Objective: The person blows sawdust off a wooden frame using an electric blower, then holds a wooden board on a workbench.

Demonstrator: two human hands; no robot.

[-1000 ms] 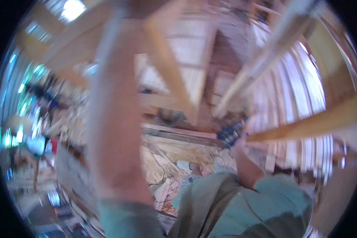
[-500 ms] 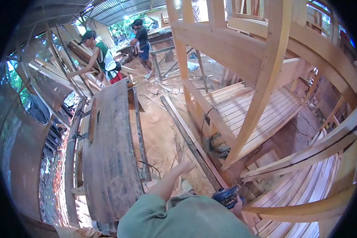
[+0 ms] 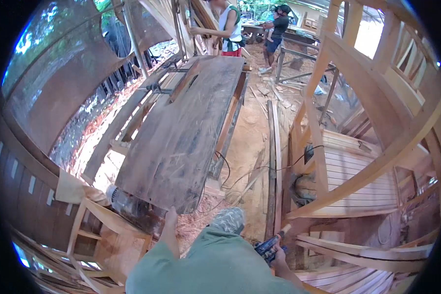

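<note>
Sitting in the right hand [image 3: 280, 254], fingers wrapped round it, is a blue power tool [image 3: 264, 249], out past the worktop's [image 3: 176, 142] near right corner and well apart from it. Its long axis slants forward and a bit right, tan tip [image 3: 286, 229] aimed toward the big wooden frame [image 3: 375, 171]. Left hand [image 3: 170, 218]'s farther off, at the worktop's near edge; can't tell if it's pinching or just resting.

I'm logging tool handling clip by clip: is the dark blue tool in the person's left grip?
No, the dark blue tool is in the right grip, while the left grip is at the near edge of the dark board.
</note>
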